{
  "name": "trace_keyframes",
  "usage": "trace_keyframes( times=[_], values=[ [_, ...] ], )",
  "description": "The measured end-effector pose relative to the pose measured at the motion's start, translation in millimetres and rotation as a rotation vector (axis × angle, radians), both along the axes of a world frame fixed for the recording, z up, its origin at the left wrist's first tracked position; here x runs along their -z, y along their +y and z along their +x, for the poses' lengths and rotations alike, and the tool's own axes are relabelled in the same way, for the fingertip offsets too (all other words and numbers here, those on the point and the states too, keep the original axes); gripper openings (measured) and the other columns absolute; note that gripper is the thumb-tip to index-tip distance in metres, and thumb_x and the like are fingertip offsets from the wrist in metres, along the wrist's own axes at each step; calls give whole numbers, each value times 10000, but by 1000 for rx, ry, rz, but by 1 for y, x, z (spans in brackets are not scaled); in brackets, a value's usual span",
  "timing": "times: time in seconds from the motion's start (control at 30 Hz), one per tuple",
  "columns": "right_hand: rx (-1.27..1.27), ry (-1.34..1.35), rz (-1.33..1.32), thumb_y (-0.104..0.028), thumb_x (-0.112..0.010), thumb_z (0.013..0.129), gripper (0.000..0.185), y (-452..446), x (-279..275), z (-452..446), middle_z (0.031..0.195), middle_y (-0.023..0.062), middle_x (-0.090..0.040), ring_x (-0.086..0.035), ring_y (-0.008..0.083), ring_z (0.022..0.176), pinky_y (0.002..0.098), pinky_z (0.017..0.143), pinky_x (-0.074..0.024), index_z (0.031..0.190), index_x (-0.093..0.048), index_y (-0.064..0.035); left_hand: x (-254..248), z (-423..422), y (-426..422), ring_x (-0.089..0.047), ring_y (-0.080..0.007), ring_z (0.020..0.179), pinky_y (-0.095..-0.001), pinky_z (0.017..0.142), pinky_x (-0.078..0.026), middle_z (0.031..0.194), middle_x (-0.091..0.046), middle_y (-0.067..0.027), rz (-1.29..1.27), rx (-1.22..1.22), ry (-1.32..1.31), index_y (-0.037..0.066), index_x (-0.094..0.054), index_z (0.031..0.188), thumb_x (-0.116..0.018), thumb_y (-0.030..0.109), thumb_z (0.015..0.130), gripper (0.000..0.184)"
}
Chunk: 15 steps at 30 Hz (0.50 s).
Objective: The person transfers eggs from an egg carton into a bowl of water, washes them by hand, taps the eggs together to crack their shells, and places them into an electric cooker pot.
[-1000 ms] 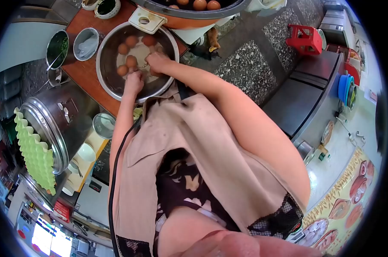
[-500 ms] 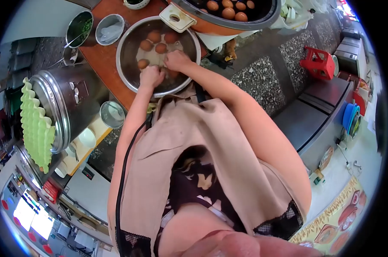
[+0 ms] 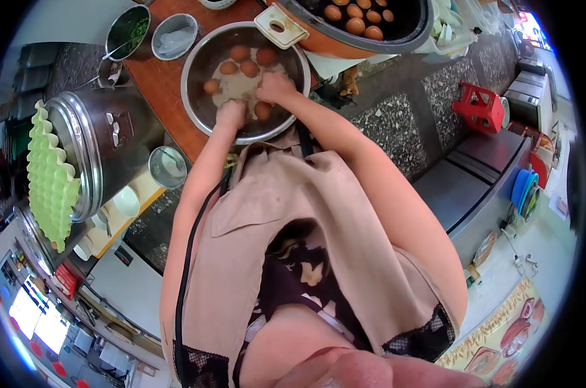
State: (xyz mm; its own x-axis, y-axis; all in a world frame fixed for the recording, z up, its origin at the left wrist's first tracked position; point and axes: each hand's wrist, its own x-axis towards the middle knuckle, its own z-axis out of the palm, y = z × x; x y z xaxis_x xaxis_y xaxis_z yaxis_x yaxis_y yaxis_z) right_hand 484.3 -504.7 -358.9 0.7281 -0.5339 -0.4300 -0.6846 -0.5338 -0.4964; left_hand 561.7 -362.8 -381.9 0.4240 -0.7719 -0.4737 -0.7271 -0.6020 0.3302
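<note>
A steel bowl (image 3: 188, 97) holds cloudy water with several brown eggs (image 3: 249, 69) in it. My left hand (image 3: 232, 114) reaches into the near left side of the bowl, fingers curled down into the water, and whatever they may hold is hidden. On the right side of the bowl, my right hand (image 3: 275, 87) is closed like a fist; I cannot make out anything inside it. One brown egg (image 3: 262, 110) lies between the two hands, just below the right one.
A large orange-sided pot (image 3: 331, 43) with several eggs stands beyond the bowl on the reddish table (image 3: 152, 84). At the left are a greens container (image 3: 132, 35), a plastic tub (image 3: 174, 37), a steel drum (image 3: 105, 139) and a green egg tray (image 3: 50, 174). A red stool (image 3: 479, 107) stands right.
My left hand has dipped lower into the water, and the right hand has curled in more. The egg between them shows more clearly. The whole view has shifted slightly.
</note>
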Motion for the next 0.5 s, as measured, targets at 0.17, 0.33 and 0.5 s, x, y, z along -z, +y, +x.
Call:
trace_keyframes(
  times=[0.17,0.33,0.5],
  values=[
    [-36,-9,-1,-234,-572,743,228,-2,11,3,922,231,-643,-615,379,910,468,803,-489,871,-667,-72,-11,4,-5,-618,-361,927,-447,828,-490,920,-655,-213,-7,-141,25,54,-665,978,-607,292,767,324],
    [-203,77,68,-135,-558,754,225,-3,16,0,944,242,-628,-595,379,969,466,839,-473,961,-642,-103,14,10,-1,-597,-399,905,-427,827,-477,899,-627,-247,-320,-126,213,29,-668,924,-614,213,777,241],
    [-169,-130,-189,-10,-488,786,347,-1,40,-3,974,236,-627,-601,379,972,444,847,-485,1125,-543,-60,-1,8,0,-464,-422,1062,-433,908,-417,1062,-493,-245,-492,11,56,42,-565,1002,-654,51,685,329]
  ],
)
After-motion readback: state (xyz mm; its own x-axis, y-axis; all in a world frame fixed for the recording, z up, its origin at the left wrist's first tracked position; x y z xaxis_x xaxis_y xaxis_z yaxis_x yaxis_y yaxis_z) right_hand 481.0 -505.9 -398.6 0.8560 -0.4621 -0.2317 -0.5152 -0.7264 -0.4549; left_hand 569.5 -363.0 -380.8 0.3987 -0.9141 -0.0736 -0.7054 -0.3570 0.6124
